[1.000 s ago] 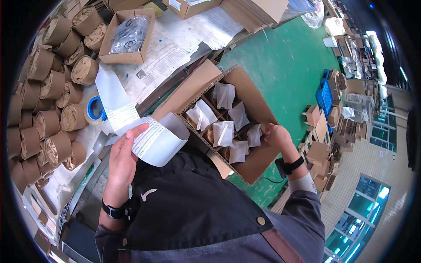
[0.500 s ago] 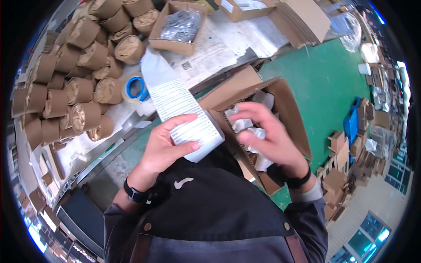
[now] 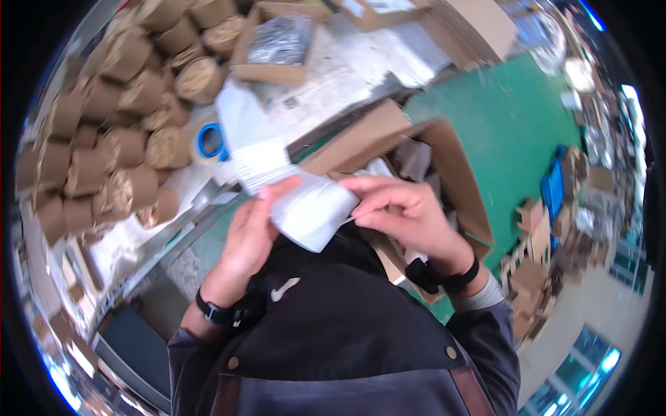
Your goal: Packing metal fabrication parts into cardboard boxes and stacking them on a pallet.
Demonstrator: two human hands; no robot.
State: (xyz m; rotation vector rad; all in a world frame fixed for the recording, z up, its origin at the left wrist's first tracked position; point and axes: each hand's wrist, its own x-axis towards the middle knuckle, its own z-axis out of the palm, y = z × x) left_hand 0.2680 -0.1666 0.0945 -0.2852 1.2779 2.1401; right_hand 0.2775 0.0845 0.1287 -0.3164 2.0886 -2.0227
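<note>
A long white strip of printed labels (image 3: 309, 216) runs from the table toward me, its near end bent over in a curve. My left hand (image 3: 246, 239) grips the strip's left edge near that bend. At the strip's right edge, the thumb and fingers of my right hand (image 3: 406, 216) are pinched together on a thin white edge; whether it is a loose label or the backing I cannot tell. Just beyond my right hand, an open cardboard box (image 3: 458, 177) holds white wrapped pieces, partly hidden by that hand.
Brown paper-wrapped rolls (image 3: 125, 145) are heaped on the table at the left. Beside them lies a tape roll with a blue core (image 3: 210, 141). A small carton (image 3: 267, 74) with clear plastic bags stands at the back. Green floor (image 3: 506, 111) and stacked cardboard (image 3: 534, 277) lie to the right.
My right hand has moved left from over the box to the strip's right edge and closed there. The strip's near end has tilted and bent, blurring its print.
</note>
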